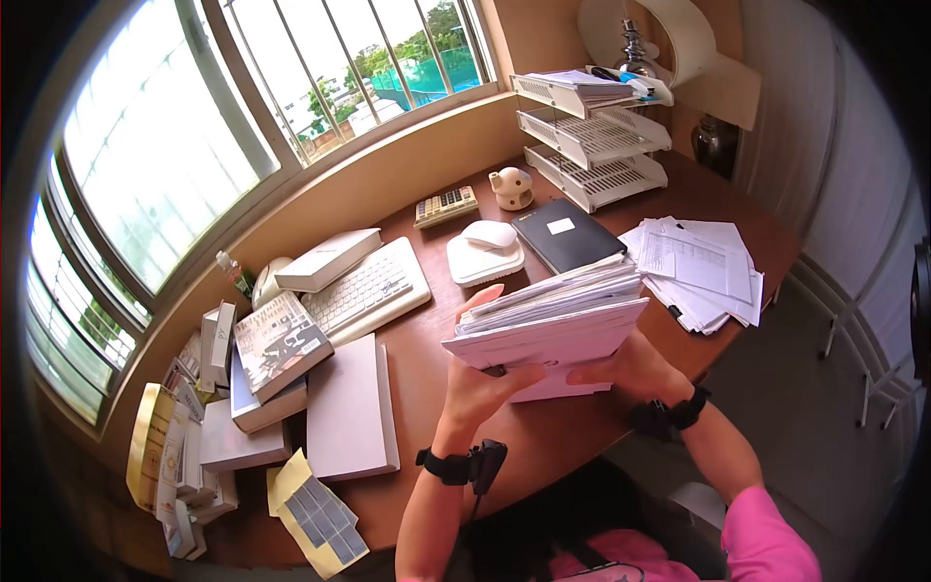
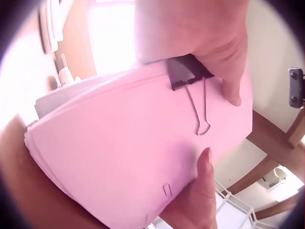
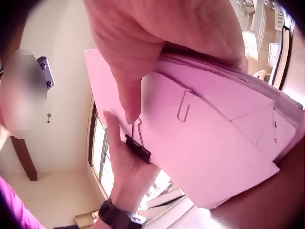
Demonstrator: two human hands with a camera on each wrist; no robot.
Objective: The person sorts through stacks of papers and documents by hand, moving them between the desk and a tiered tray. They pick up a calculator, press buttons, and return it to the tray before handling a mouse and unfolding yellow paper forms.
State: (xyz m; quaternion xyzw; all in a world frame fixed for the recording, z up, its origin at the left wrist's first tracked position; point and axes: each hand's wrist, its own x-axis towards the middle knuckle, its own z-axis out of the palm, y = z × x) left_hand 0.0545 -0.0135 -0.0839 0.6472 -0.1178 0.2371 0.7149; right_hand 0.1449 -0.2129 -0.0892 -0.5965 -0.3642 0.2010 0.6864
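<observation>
- Step, by my read: handling the paper stack [image 1: 548, 339], tilted over the worktop [image 1: 422, 383], near its front edge.
- Left hand [image 1: 488, 391]: clamped on one side, thumb across face, by binder clip [image 2: 186, 71].
- Right hand [image 1: 640, 367]: clamped on opposite side, thumb likewise.
- Next move calls for even pressure, uneven edges contained.

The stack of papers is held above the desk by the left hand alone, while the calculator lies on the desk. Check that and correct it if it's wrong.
One part is wrong: the head view shows both the left hand and the right hand holding the stack of papers above the desk. The calculator does lie on the desk.
</observation>
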